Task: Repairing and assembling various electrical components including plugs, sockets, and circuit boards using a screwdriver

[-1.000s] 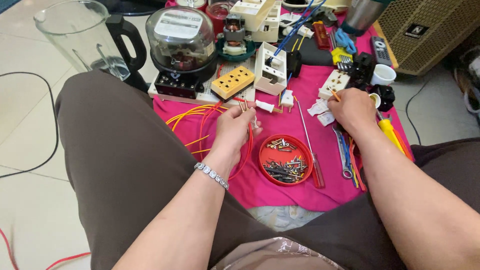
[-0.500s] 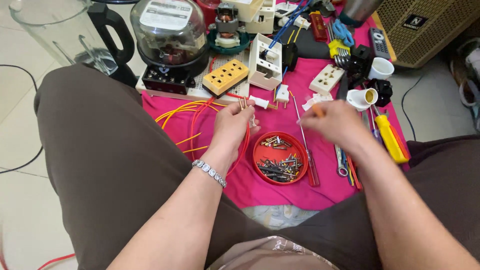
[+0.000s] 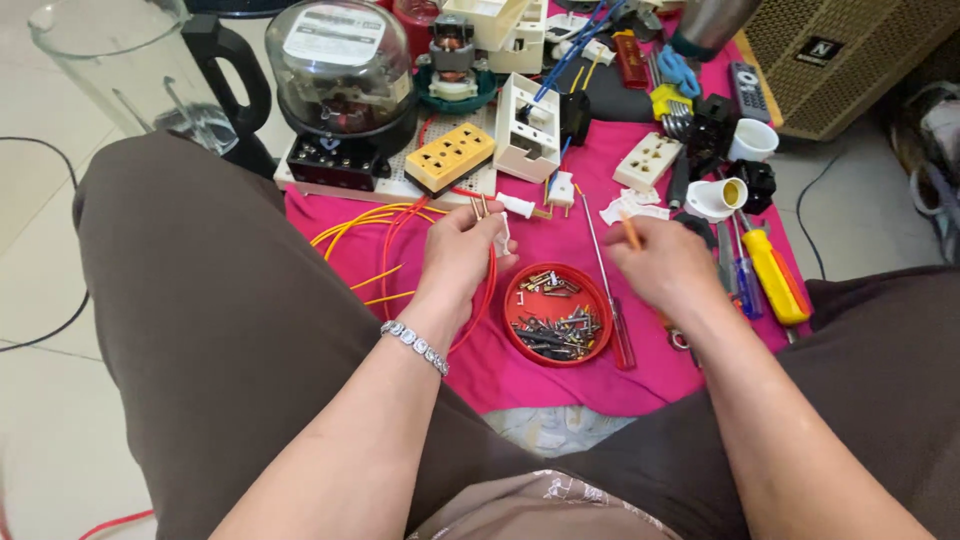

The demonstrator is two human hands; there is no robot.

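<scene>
Left hand: left hand is being kept curled around a small white plug piece, fingers clamped on it, over the pink cloth.
Right hand: right hand is being held closed around a thin orange-handled tool, whose tip is sticking up past the knuckles.
Plug piece: it is being held just left of the red dish, near a second white plug lying on the cloth.
Wires: orange and red wires are being left looped on the cloth, left of the left hand.
Dish: screws and small metal parts are being kept in the round red dish between the two hands.
Screwdrivers: a red-handled screwdriver is lying just right of the dish; a yellow-handled one is lying further right.
Far side: a yellow socket block, a white switch box and a glass-domed meter are being kept at the far edge of the cloth.
Wrist: a beaded bracelet is being worn on the left wrist.
</scene>
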